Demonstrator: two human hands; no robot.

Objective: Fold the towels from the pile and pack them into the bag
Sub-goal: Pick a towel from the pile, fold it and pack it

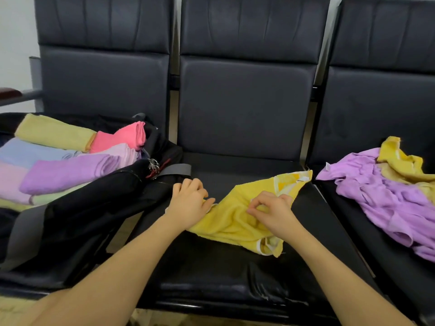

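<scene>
A crumpled yellow towel (pixel 237 222) lies on the middle black seat (pixel 211 267). My left hand (pixel 188 203) grips its left edge with curled fingers. My right hand (pixel 273 210) pinches the cloth near its middle. On the left seat an open black bag (pixel 82 220) holds several folded towels: purple (pixel 68 172), pink (pixel 120 137), pale yellow (pixel 54 131) and light blue (pixel 26 151). On the right seat lies the pile: a rumpled purple towel (pixel 381 196) with a mustard yellow towel (pixel 400 161) on top of it.
Three black padded chairs stand in a row, with tall backrests (pixel 247 102) behind the seats. A narrow gap separates each seat. A metal key ring (pixel 153 165) hangs at the bag's opening. A pale wall shows at the far left.
</scene>
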